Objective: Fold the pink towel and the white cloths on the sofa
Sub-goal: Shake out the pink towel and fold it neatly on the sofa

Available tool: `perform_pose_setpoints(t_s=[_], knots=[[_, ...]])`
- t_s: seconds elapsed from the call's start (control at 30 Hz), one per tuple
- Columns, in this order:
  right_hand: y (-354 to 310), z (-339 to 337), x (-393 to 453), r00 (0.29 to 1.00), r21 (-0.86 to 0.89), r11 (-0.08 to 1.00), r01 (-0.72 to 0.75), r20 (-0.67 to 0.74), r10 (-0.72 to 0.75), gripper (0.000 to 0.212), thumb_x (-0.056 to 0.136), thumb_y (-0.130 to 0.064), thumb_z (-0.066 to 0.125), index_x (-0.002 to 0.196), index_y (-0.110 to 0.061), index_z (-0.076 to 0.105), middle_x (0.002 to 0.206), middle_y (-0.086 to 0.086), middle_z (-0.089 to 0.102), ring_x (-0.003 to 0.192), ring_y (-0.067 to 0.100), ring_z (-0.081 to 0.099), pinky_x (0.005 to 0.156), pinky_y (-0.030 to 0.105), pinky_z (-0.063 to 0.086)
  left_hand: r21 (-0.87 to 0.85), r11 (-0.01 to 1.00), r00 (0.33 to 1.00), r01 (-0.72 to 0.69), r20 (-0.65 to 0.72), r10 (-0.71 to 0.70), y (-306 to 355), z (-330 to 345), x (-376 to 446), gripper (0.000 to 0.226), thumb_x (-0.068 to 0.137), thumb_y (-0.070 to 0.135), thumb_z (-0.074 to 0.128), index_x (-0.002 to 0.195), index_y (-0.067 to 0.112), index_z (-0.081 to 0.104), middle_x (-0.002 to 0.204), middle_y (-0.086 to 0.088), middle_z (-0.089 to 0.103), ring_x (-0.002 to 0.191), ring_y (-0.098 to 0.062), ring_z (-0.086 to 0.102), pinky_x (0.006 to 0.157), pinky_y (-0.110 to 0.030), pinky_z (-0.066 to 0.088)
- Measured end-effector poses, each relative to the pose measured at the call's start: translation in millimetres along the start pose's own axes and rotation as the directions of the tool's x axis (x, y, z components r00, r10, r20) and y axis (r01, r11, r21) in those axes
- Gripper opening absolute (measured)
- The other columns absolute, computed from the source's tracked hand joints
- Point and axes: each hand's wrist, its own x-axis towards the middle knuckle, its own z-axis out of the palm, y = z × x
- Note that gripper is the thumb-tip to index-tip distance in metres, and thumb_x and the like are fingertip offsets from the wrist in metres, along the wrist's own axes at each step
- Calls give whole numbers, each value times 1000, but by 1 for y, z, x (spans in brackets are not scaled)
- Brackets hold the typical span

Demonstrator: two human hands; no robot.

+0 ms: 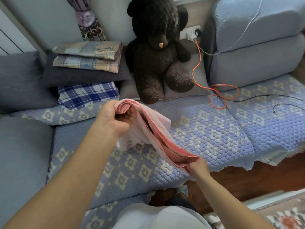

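Note:
The pink towel is doubled lengthwise and stretched between both hands above the sofa seat. My left hand grips its far end, fingers curled round the layered edges. My right hand pinches the near end close to the sofa's front edge. A pale white-pink part of the cloth hangs down below the left hand and touches the quilted blue cover. Whether that is a separate white cloth I cannot tell.
A large dark teddy bear sits at the back of the sofa. Folded plaid blankets lie on dark cushions at the left, with a blue checked cloth below. An orange cable coils on the seat at right. Wooden floor lies beyond the front edge.

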Motion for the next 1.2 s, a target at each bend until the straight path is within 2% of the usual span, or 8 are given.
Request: perform_pose_setpoints(t_s=[0.27,0.43,0.53,0.67,0.8,0.97,1.1,1.2], knots=[[-95,-72,13,948,54,947,317,-8,-317,7,76,-19,79,70,-18,75,61,4,71,68,29,70,59,39,58,-86,980,984,-180,-9,180,101,-38,-22,20,85,0,46,78,3,65,68,-8,63,51,-18,60,54,-23,54],[-222,-140,-25,926,557,779,289,45,-376,11,82,4,71,92,9,72,80,17,63,69,24,61,57,26,55,-16,959,956,-284,73,285,162,-87,-64,22,67,2,48,81,4,65,66,-5,63,48,-14,58,50,-23,53],[-287,-152,-65,920,733,648,207,80,-384,12,85,4,59,88,-4,68,67,8,62,60,16,61,61,29,57,61,944,944,-324,87,318,193,-130,-94,21,79,7,47,82,7,68,67,-1,64,54,-11,59,52,-24,54],[-352,-130,-110,867,795,571,204,124,-482,21,81,2,56,94,-8,70,80,8,67,71,17,66,65,31,58,67,926,929,-371,19,371,218,-194,-120,23,79,11,51,76,7,74,82,-4,68,72,-15,63,70,-28,53],[-417,-65,-142,842,653,705,275,189,-504,20,81,5,56,91,-6,68,80,14,64,72,26,65,61,34,59,-61,925,922,-376,-127,366,243,-257,-123,26,77,10,51,92,12,72,88,-1,63,77,-18,60,99,-48,48],[-485,17,-186,738,513,746,424,282,-613,23,91,13,50,89,-8,58,81,17,60,66,26,60,37,31,53,-280,791,834,-544,-284,473,282,-308,-150,56,68,-1,45,117,7,70,109,-7,64,93,-18,59,109,-35,43],[-529,36,-223,533,550,621,558,336,-776,24,94,4,53,81,-16,56,80,3,61,74,18,63,55,26,58,-361,608,704,-707,-282,652,308,-332,-213,46,49,-7,60,91,9,70,105,-7,64,98,-20,59,111,-34,41],[-548,46,-231,465,632,551,546,318,-826,29,83,16,56,73,-11,60,73,9,64,83,26,66,78,45,60,-334,499,585,-799,-245,773,282,-334,-259,64,21,-7,77,82,8,67,91,-4,61,98,-17,56,113,-29,36]])
